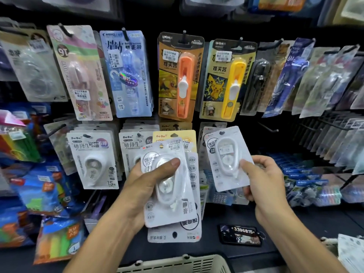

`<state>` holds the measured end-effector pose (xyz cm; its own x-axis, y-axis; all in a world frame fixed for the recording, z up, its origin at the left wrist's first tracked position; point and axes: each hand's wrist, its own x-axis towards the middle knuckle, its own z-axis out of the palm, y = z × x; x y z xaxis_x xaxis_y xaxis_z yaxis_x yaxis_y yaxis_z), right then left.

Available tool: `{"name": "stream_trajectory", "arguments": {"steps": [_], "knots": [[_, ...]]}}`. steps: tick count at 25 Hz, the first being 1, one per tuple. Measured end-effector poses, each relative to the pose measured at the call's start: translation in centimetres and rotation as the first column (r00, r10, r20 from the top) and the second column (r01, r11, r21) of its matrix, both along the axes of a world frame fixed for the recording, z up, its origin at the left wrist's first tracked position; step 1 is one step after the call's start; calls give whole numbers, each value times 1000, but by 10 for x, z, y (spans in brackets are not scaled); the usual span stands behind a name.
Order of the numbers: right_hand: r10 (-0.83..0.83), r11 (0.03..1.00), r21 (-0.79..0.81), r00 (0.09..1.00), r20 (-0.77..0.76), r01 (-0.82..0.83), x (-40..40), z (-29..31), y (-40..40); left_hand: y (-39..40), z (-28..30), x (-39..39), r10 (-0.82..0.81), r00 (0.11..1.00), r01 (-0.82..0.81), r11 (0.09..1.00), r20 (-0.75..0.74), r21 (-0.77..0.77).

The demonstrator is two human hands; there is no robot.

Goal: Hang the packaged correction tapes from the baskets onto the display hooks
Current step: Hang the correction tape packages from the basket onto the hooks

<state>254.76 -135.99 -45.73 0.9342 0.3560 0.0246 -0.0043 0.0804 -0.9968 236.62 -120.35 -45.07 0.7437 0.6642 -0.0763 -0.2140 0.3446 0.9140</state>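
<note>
left hand (pixel 146 186): I see it gripping a small stack of white correction tape packs (pixel 169 186), thumb curled across the top pack's clear blister, fingers hidden behind the stack. At least one pack lower in the stack is turned upside down, its hang hole at the bottom.

right hand (pixel 263 180): pinches a single correction tape pack (pixel 228 156) by its lower right edge, thumb on the front, fingers behind. The pack is tilted, its hang hole at top, held up in front of the lower row of the display.

where the single pack is: in the air, just in front of a hung row of similar white packs (pixel 208 134); I can't tell whether its hole is on a hook.

bare hook (pixel 268 128): black, sticks out just right of the single pack, apart from it.

lower row, left: BoBo correction tape packs (pixel 92 160) hang on hooks, partly behind the left-hand stack.

upper row: orange clip pusher pack (pixel 180 75) and yellow clip pusher pack (pixel 226 79) hang side by side; a blue correction tape pack (pixel 128 73) to their left.

basket (pixel 177 264): beige slotted rim at the bottom edge, between my forearms; contents out of view.

shelf ledge (pixel 315 223): dark, a black number tag (pixel 241 234) lies on it below the right hand.
</note>
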Motion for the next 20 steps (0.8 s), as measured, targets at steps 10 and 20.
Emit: {"name": "stream_trajectory", "arguments": {"steps": [10, 20], "knots": [[512, 857, -241, 807, 294, -455, -73, 2, 9, -18, 1, 11, 119, 992, -120, 993, 49, 22], [267, 959, 131, 955, -129, -251, -28, 5, 7, 10, -8, -4, -12, 1000, 10, 995, 21, 98]]}}
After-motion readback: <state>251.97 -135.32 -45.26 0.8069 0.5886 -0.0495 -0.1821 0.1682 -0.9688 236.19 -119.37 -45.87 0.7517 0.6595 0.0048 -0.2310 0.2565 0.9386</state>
